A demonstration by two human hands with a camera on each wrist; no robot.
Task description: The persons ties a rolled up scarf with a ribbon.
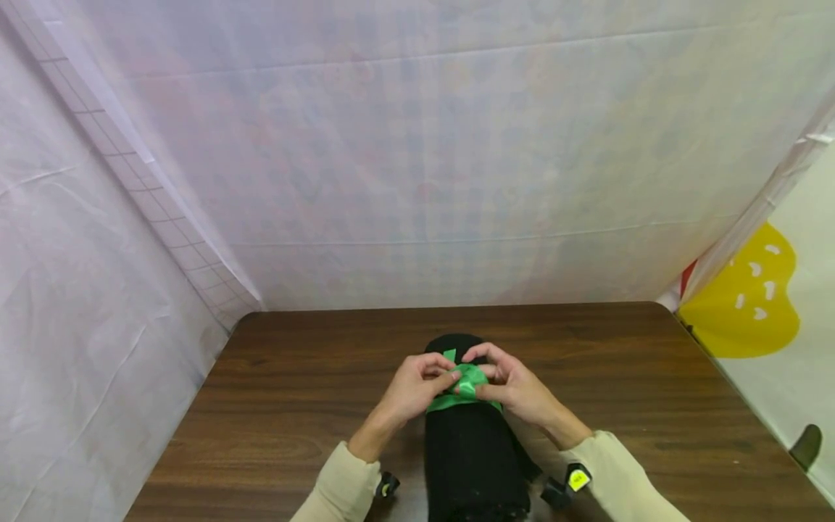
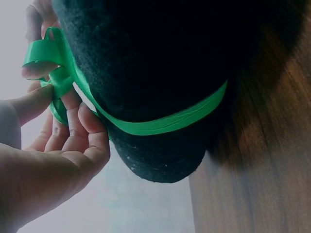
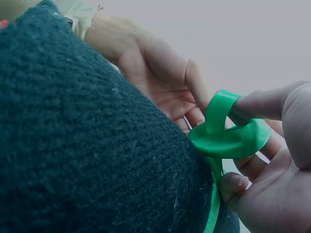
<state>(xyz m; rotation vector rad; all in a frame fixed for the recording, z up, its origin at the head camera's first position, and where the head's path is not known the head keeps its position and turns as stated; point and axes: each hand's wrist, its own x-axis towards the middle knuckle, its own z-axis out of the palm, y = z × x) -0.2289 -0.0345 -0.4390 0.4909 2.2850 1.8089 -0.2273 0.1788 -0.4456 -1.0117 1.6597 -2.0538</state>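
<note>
A roll of black knitted fabric lies lengthwise on the table, with a green satin ribbon running round it near its far end. On top of the roll the ribbon forms loops. My left hand pinches the ribbon at the knot between thumb and fingers, from the left side. From the right, my right hand holds a loop, its thumb hooked into the green band in the right wrist view. A short ribbon tail points away beyond the hands. Fingers partly hide the knot.
The brown wooden table has rounded far corners. White sheeting hangs behind it and at the left. A yellow shape shows on the right wall. Black wrist devices sit beside the roll.
</note>
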